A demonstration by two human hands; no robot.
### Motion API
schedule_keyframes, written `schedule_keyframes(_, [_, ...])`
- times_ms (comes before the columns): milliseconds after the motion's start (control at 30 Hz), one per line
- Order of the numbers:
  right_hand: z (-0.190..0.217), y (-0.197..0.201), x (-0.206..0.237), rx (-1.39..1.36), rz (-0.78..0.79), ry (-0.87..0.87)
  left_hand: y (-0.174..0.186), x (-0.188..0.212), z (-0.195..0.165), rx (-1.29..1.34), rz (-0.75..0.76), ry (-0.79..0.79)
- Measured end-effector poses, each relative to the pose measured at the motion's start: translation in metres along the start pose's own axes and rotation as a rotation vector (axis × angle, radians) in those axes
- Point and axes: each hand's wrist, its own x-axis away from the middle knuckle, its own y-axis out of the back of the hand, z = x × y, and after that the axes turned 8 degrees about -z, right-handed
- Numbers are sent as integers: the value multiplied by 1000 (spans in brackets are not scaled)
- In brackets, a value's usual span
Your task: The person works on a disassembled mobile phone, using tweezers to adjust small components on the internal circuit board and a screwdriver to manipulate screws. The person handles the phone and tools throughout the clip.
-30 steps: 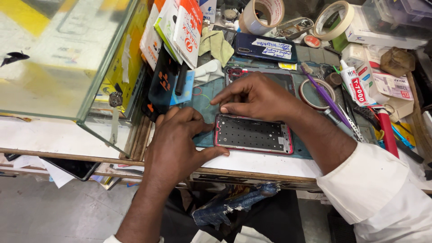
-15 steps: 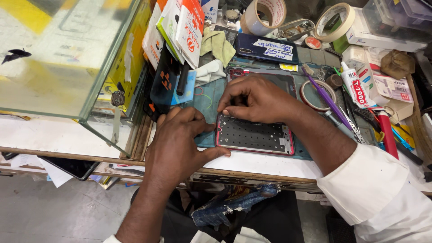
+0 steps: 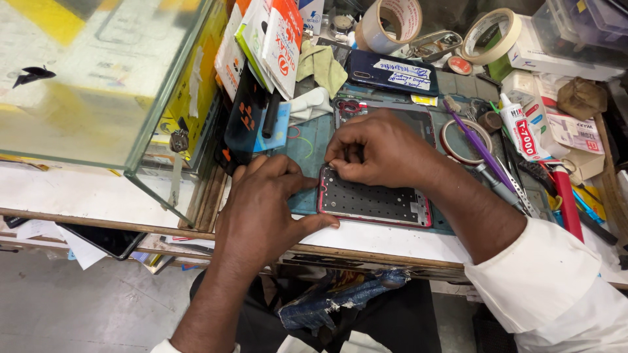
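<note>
You are working over an opened phone frame (image 3: 374,199), a dark plate with a pinkish-red rim, which is lying flat on a teal mat (image 3: 307,147) near the front edge of the worktop (image 3: 366,236). Your left hand (image 3: 261,212) is resting at the frame's left end: its fingers (image 3: 288,173) are spreading across the mat and curling toward the frame's upper left corner, while the thumb is lying along the lower left edge, so the hand is bracing the frame rather than closing round it. Your right hand (image 3: 386,150) is sitting just above the frame, its fingers bunching narrow and pinching down at the top left edge; whether anything small is between them, you cannot tell from here.

Behind your right hand a second phone (image 3: 387,70) with a paper label is lying face down. Two rolls of tape (image 3: 391,23) are standing at the back, a purple-handled tool (image 3: 474,140) and a glue tube (image 3: 523,131) are lying to the right, and a glass case (image 3: 98,85) is standing to your left.
</note>
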Motion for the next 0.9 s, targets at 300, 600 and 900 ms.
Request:
schedule_keyframes(300, [-2,-5,1,18,70,102,-1,1,1,16,-3,-6])
schedule_keyframes(600, [-12,-2,1,7,139,179,-8,0,-2,22,3,3])
schedule_keyframes(900, [-12,-6,-3,-61,101,245,0,1,4,35,-4,-21])
